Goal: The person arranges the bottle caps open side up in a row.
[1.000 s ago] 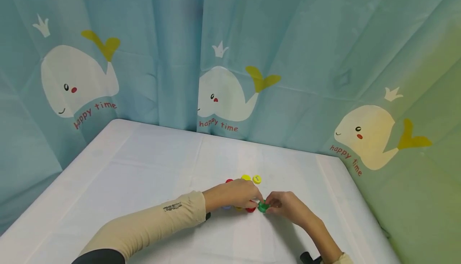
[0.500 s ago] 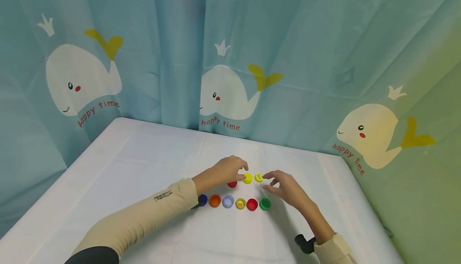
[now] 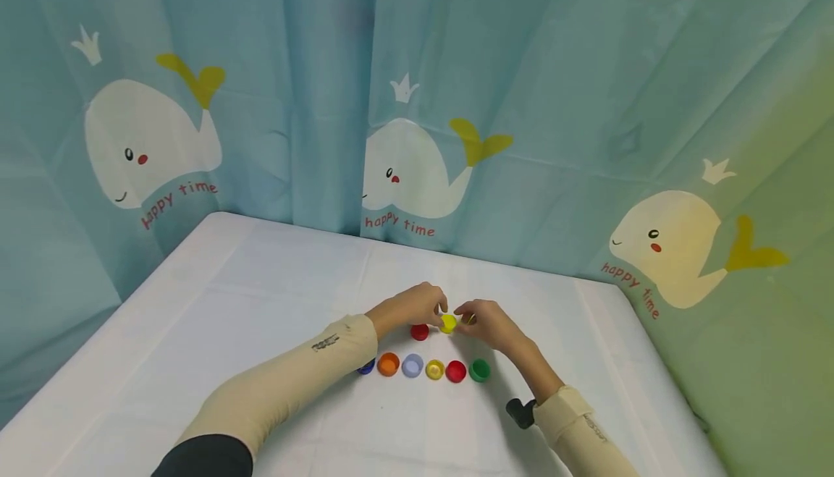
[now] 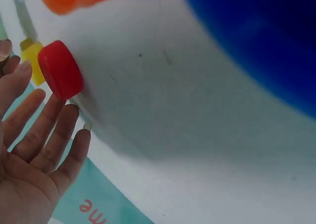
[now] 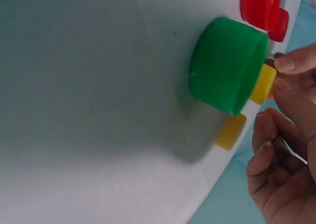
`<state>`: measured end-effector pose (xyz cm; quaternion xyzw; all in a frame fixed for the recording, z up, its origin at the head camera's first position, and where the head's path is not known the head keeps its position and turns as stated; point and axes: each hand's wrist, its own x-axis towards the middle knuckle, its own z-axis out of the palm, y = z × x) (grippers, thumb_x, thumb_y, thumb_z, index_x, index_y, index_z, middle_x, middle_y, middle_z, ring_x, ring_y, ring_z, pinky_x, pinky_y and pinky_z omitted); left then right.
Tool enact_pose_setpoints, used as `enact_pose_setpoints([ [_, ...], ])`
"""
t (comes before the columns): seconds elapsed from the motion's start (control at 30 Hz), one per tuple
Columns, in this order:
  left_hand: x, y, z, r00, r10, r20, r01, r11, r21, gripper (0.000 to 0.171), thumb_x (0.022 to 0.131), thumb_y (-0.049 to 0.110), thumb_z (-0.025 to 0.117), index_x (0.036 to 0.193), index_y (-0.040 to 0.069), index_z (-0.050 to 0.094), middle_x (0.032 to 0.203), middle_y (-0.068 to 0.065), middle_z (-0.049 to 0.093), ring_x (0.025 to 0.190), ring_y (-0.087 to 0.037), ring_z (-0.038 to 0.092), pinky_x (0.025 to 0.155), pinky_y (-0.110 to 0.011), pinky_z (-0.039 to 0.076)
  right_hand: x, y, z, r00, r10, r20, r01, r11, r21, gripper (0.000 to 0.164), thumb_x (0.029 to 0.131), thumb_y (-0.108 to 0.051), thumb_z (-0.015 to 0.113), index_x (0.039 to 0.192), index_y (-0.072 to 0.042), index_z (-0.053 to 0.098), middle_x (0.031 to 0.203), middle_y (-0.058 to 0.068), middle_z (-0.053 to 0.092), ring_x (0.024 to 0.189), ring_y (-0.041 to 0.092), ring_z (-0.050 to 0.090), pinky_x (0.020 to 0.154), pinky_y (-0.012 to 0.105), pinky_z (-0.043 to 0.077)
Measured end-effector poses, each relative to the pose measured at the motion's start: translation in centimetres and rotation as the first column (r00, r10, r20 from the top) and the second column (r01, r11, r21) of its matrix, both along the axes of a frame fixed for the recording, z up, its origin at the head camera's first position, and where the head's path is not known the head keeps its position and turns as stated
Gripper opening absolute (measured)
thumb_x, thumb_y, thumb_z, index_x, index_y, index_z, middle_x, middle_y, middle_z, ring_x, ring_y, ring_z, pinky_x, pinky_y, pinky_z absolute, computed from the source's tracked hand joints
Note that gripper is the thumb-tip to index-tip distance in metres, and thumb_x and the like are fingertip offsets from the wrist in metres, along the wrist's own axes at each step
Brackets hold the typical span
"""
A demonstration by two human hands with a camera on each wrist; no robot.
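Note:
A yellow bottle cap [image 3: 447, 323] sits on the white table between my hands. My left hand [image 3: 413, 305] is at its left, with thumb and fingertips close to its edge; other fingers spread loosely in the left wrist view. From the right comes my right hand [image 3: 491, 323], its fingertips near the same cap. A second yellow cap [image 5: 231, 131] appears below the green cap [image 5: 229, 66] in the right wrist view; my right hand partly hides it in the head view. Just left of the first yellow cap lies a red cap [image 3: 420, 332]. Whether either hand touches a cap is unclear.
Nearer the person runs a row of caps: blue [image 3: 366, 367], orange [image 3: 389, 364], lavender [image 3: 413, 365], gold [image 3: 435, 369], red [image 3: 456, 370] and green [image 3: 479, 370]. A whale-print curtain [image 3: 313, 115] hangs behind the white table [image 3: 274, 281].
Both hands have left the green cap at the row's right end and moved back to the yellow caps. Over the last half second, my right hand has shifted left, towards the first yellow cap.

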<state>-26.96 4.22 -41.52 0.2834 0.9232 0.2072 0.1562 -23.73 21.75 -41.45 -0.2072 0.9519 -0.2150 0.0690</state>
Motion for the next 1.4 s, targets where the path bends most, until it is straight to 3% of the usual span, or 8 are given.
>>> enact_pose_setpoints([
  [0.4, -0.1, 0.9, -0.2, 1.0, 0.011, 0.004, -0.011, 0.998, -0.065, 0.026, 0.081, 0.023, 0.076, 0.102, 0.008, 0.072, 0.085, 0.002, 0.064, 0.074, -0.011, 0.055, 0.072, -0.019, 0.049, -0.4, -0.9, -1.0, 0.999, -0.052, 0.014, 0.052, 0.998, 0.035, 0.026, 0.077, -0.007, 0.078, 0.101, -0.001, 0.07, 0.075, -0.001, 0.062, 0.066, 0.013, 0.052, 0.066, 0.023, 0.049],
  [0.8, -0.2, 0.4, 0.0, 0.999, 0.023, 0.036, -0.022, 0.999, -0.045, 0.028, 0.081, 0.024, 0.076, 0.106, 0.01, 0.072, 0.089, 0.002, 0.065, 0.079, -0.011, 0.055, 0.074, -0.02, 0.048, -0.5, -0.8, -0.8, 1.0, -0.013, -0.01, 0.013, 0.999, 0.044, 0.027, 0.077, -0.009, 0.077, 0.101, 0.0, 0.07, 0.077, 0.0, 0.062, 0.067, 0.013, 0.052, 0.065, 0.023, 0.049],
  [0.93, -0.3, -0.1, 0.1, 0.999, 0.002, 0.042, -0.001, 1.0, -0.008, 0.029, 0.082, 0.026, 0.074, 0.107, 0.011, 0.071, 0.089, 0.004, 0.062, 0.08, -0.011, 0.053, 0.072, -0.019, 0.047, -0.3, -0.6, -0.6, 0.999, 0.005, -0.041, -0.003, 1.0, 0.031, 0.026, 0.078, -0.01, 0.077, 0.101, 0.0, 0.069, 0.079, 0.0, 0.062, 0.07, 0.013, 0.053, 0.066, 0.024, 0.05],
  [1.13, -0.1, -1.1, 0.6, 0.998, -0.05, -0.028, 0.052, 0.995, 0.084, 0.026, 0.086, 0.028, 0.07, 0.102, 0.009, 0.07, 0.085, 0.004, 0.062, 0.075, -0.01, 0.054, 0.069, -0.019, 0.046, 0.0, -0.7, 0.3, 1.0, 0.01, -0.026, -0.011, 0.999, -0.031, 0.026, 0.082, -0.013, 0.074, 0.104, -0.002, 0.068, 0.085, -0.001, 0.064, 0.075, 0.012, 0.058, 0.068, 0.023, 0.051],
  [1.27, 0.7, -1.9, 0.8, 0.999, 0.021, -0.034, -0.013, 0.979, 0.202, 0.024, 0.09, 0.029, 0.065, 0.098, 0.007, 0.066, 0.077, 0.003, 0.06, 0.068, -0.01, 0.053, 0.064, -0.02, 0.046, 0.3, -1.0, 0.9, 0.996, 0.059, -0.061, -0.063, 0.996, -0.068, 0.025, 0.083, -0.013, 0.073, 0.105, -0.004, 0.068, 0.088, -0.002, 0.066, 0.077, 0.011, 0.06, 0.068, 0.022, 0.051],
  [1.4, 1.7, -2.6, 0.7, 0.995, 0.097, 0.031, -0.102, 0.943, 0.318, 0.02, 0.091, 0.026, 0.064, 0.094, 0.006, 0.062, 0.07, 0.002, 0.059, 0.061, -0.011, 0.053, 0.057, -0.02, 0.045, 0.9, -1.3, 1.5, 0.991, 0.106, -0.08, -0.113, 0.99, -0.086, 0.024, 0.083, -0.013, 0.073, 0.105, -0.005, 0.068, 0.086, -0.003, 0.065, 0.075, 0.01, 0.059, 0.067, 0.021, 0.05],
])
